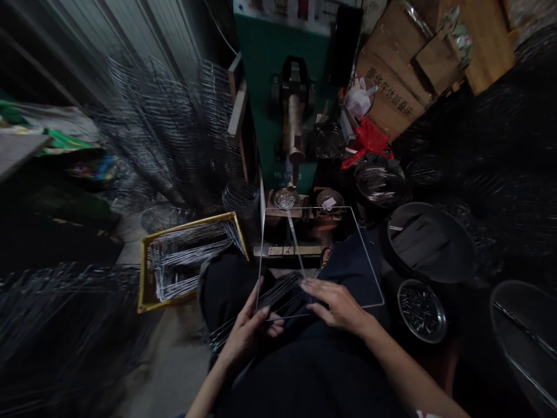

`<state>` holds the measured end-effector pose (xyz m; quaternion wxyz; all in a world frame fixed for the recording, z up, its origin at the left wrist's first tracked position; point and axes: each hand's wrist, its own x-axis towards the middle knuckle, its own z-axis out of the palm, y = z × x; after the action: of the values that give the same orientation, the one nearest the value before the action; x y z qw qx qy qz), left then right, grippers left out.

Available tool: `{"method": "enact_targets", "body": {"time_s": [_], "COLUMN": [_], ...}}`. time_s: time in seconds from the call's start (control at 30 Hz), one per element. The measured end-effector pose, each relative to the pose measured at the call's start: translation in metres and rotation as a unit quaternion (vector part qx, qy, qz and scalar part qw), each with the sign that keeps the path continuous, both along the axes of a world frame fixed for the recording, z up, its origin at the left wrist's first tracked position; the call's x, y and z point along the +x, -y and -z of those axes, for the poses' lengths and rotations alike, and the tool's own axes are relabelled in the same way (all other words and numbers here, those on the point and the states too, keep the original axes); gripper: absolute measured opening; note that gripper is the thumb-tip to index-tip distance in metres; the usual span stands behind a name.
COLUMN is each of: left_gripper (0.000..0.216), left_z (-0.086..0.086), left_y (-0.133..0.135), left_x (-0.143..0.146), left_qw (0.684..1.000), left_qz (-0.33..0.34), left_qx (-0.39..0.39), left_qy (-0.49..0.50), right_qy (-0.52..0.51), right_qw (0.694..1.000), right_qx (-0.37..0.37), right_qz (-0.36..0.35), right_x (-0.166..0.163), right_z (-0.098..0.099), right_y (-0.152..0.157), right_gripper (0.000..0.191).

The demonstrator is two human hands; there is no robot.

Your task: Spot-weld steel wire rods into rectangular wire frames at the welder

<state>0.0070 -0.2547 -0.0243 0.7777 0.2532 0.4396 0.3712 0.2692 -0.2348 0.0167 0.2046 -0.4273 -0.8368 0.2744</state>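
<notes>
A rectangular wire frame (366, 255) is held up over my lap. My left hand (250, 325) is closed round its near left corner, thumb and fingers on the wire. My right hand (337, 303) is at the frame's near side, its fingers pinched at the lower end of a thin flat metal strip (296, 244). The strip runs up to the frame's far side. Whether it is joined to the frame there, I cannot tell. Several loose wire rods (282, 289) lie across my lap below the hands.
Ahead stands a green machine (259, 87) with a dish of small metal pieces (286, 199) at its base. On the left is a yellow crate (144, 273) of bent wire frames. To the right are a round basin (452, 249) of dark strips and a metal bowl (442, 331) of small parts.
</notes>
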Motion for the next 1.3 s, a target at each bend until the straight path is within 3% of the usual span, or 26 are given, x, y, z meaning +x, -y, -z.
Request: {"method": "enact_targets", "body": {"time_s": [0.1,0.27,0.33,0.57,0.8,1.07,1.3], "left_gripper": [0.098,0.100,0.102,0.105,0.104,0.099,0.096], "left_z": [-0.001,-0.008,-0.010,-0.016,-0.023,-0.046,-0.042], "left_y": [-0.001,-0.002,-0.002,-0.001,0.004,0.004,0.000], "left_x": [0.004,-0.003,-0.005,-0.008,-0.011,-0.003,-0.003], "left_qw": [1.000,0.999,0.999,0.999,0.997,0.994,0.994], "left_qz": [0.000,-0.041,-0.049,-0.049,-0.071,-0.107,-0.102], "left_qx": [0.001,0.001,-0.003,-0.005,0.011,0.019,0.025], "left_qy": [0.008,-0.003,-0.004,0.001,-0.005,-0.022,-0.023], "right_qy": [-0.022,0.020,0.016,-0.036,0.000,0.012,0.006], "right_qw": [1.000,0.985,0.982,0.998,1.000,1.000,1.000], "right_qx": [0.013,0.044,0.043,-0.009,-0.010,0.021,0.021], "right_qz": [-0.009,0.165,0.183,0.050,0.029,0.008,0.003], "right_x": [-0.004,0.025,0.028,0.001,0.001,0.003,0.005], "right_z": [0.003,0.011,0.011,0.004,-0.004,-0.010,-0.007], "right_y": [-0.001,0.004,0.008,0.016,0.011,0.005,0.002], "right_gripper": [0.050,0.043,0.043,0.054,0.058,0.058,0.055]}}
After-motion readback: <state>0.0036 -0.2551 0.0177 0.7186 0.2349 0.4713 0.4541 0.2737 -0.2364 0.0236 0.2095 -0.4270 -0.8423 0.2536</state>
